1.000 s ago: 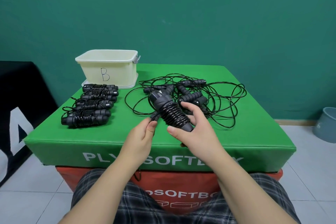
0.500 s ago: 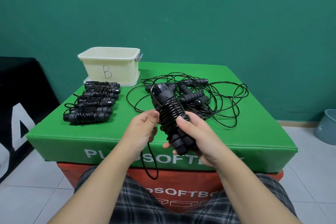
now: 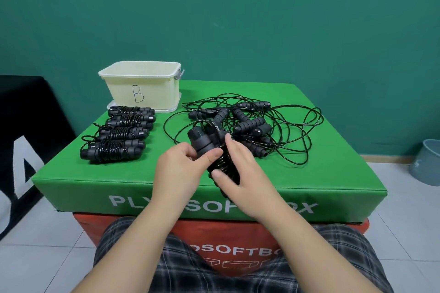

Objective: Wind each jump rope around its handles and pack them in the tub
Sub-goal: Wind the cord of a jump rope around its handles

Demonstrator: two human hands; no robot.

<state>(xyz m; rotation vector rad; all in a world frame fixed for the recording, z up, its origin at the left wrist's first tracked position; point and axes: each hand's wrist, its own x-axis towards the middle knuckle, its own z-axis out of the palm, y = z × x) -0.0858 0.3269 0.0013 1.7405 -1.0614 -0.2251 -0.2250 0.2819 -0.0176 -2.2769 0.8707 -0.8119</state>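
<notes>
I hold one black jump rope [image 3: 202, 144] over the front of the green box, its cord coiled round the paired handles. My right hand [image 3: 240, 173] grips the lower, coiled part. My left hand [image 3: 181, 166] pinches the upper handle end between thumb and fingers. A cream tub [image 3: 142, 85] marked "B" stands at the back left. In front of it lie several wound ropes [image 3: 119, 135] in a row. A tangle of unwound ropes [image 3: 250, 126] with loose handles covers the middle and right of the box top.
The green soft box [image 3: 95, 185] sits on a red one [image 3: 238, 245]. My checked trousers are below. A black panel [image 3: 23, 138] stands at the left and a grey bin [image 3: 428, 162] on the tiled floor at the right.
The hanging loop of cord under my left hand is gone. My left hand moved up onto the handle end and the bundle tilted with its top toward the left.
</notes>
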